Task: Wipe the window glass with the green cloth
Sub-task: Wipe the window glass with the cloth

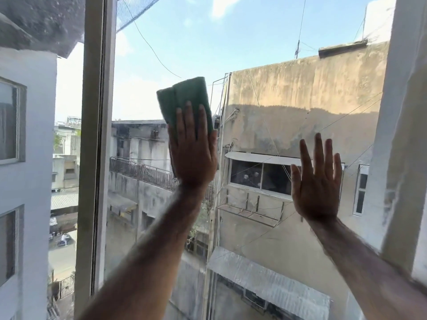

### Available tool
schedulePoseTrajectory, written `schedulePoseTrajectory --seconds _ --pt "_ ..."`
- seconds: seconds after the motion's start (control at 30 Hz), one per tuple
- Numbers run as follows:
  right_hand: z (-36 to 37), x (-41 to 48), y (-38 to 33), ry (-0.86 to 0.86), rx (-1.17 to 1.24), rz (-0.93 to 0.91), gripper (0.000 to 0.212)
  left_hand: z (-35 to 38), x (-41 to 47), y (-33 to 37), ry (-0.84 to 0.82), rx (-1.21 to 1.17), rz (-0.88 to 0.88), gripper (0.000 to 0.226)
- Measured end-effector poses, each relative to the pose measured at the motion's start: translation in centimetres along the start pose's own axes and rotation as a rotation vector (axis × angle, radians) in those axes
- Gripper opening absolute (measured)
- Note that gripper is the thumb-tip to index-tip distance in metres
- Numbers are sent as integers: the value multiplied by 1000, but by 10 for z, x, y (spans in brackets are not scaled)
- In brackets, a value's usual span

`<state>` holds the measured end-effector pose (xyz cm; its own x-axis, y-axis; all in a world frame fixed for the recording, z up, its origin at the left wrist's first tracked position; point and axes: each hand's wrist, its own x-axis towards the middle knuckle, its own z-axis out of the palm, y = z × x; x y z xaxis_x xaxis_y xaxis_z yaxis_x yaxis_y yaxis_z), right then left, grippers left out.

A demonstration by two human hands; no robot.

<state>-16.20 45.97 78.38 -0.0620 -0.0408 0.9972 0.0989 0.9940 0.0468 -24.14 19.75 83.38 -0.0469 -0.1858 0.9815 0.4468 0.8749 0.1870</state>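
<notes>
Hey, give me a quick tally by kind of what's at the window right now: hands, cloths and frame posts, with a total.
Hands: 2, the left hand flat on the cloth and the right hand open, fingers spread
Cloths: 1, the green cloth under the left hand, against the window glass
Frame posts: 1, the frame post left of the cloth
Total: 4

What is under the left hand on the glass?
The folded green cloth lies under the flat left hand, against the window glass. Its upper part shows above the fingers; the lower part and the glass behind it are covered.
</notes>
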Motion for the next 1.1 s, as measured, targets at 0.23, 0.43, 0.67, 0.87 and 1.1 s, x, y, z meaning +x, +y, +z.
schedulePoseTrajectory --seconds 0.23,0.43,0.67,0.87,1.1 --pt "-2 1 0 1 -12 -15 60 -12 -132 19 -225 -34 295 64" --pt "-2 3 -4 11 -28 -6 59 -22 -102 -57 -141 66 31 62" --pt "0 2 0 23 -19 -3 59 0 -15 30 -24 -46 29 60" --pt "1 -1 0 17 -22 -9 59 -20 -84 -8 -166 -1 296 59" --pt "0 2 -2 11 -15 6 59 -18 -4 -29 1 42 -157 54"
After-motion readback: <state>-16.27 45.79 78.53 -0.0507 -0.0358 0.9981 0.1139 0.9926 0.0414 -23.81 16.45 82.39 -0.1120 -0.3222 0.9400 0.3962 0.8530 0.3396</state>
